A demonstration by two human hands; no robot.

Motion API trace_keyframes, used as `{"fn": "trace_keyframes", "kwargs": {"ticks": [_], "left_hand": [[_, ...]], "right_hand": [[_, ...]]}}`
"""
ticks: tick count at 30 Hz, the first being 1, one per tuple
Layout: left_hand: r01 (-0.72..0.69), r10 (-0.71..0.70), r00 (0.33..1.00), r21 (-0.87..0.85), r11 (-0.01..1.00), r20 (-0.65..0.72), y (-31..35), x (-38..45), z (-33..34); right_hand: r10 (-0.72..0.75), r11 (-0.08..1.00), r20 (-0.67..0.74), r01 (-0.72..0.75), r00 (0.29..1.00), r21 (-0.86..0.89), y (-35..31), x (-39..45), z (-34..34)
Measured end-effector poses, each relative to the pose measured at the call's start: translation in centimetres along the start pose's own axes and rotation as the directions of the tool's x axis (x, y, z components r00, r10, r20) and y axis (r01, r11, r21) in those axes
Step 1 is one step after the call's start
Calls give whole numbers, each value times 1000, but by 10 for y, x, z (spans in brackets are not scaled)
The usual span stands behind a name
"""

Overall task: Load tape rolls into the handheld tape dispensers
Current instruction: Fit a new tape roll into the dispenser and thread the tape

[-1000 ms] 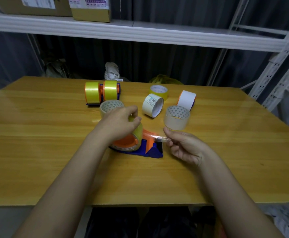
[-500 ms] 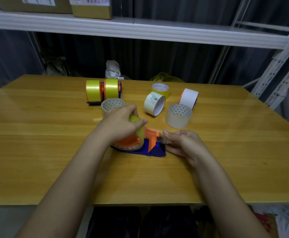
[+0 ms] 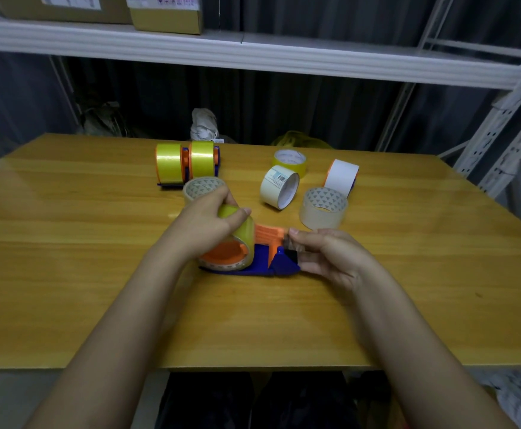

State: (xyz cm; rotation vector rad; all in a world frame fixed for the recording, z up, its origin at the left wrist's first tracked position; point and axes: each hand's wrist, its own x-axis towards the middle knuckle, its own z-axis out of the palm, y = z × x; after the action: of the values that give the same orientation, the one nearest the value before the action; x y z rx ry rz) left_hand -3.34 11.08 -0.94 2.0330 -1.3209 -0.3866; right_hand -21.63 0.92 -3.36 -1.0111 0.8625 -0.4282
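Sitting dead center of the frame on the wooden table [image 3: 67, 274]: blue-and-orange tape dispenser [image 3: 264, 258] with a yellowish tape roll [image 3: 240, 233] already seated on its orange hub. Left hand [image 3: 203, 224] curling over the top of that roll, thumb and fingers wrapping around it. Right hand [image 3: 330, 258] sitting just right of center, fingers pinching the clear tape end [image 3: 291, 243] right at the dispenser's front, by the orange handle and the dark blade end. Kinda blurry there, so hard calling exactly how the tape is running.

Hanging out above center-left: two loaded dispensers [image 3: 188, 164] standing side by side with shiny yellow rolls. Peeking out just behind the left hand: a clear roll [image 3: 202, 188] lying flat. Scattered toward the upper right of the table: a cream roll [image 3: 279, 187] standing on edge with a barcode label inside, a yellow roll [image 3: 290, 161] lying behind it, a white roll [image 3: 341, 178] tilting on edge, and another clear roll [image 3: 322, 209] lying flat, near the right hand but not touching. Running across the top of the frame: a white shelf [image 3: 284, 57] carrying cardboard boxes [image 3: 166, 12] at upper left.
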Motion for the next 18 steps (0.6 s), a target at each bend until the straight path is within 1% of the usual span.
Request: {"fn": "trace_keyframes", "kwargs": {"ticks": [5, 7, 10, 12, 16, 18], "left_hand": [[2, -2, 1000, -45, 999, -11, -1, -2, -3], [-1, 0, 1000, -73, 997, -18, -4, -3, -6], [3, -4, 1000, -130, 991, -10, -9, -5, -11], [-12, 12, 1000, -116, 993, -5, -10, -5, -12], [-25, 25, 1000, -115, 993, 2, -10, -6, -14], [-42, 43, 999, -51, 998, 21, -8, -5, -16]], "right_hand": [[2, 997, 49, -5, 999, 74, -4, -1, -2], [3, 996, 46, -8, 999, 89, -6, 0, -5], [4, 983, 65, -16, 998, 184, -9, 0, -8], [0, 982, 94, -17, 996, 187, -11, -1, -8], [5, 969, 89, -27, 996, 245, -7, -2, -5], [-12, 966, 82, -9, 997, 259, -6, -3, -3]]}}
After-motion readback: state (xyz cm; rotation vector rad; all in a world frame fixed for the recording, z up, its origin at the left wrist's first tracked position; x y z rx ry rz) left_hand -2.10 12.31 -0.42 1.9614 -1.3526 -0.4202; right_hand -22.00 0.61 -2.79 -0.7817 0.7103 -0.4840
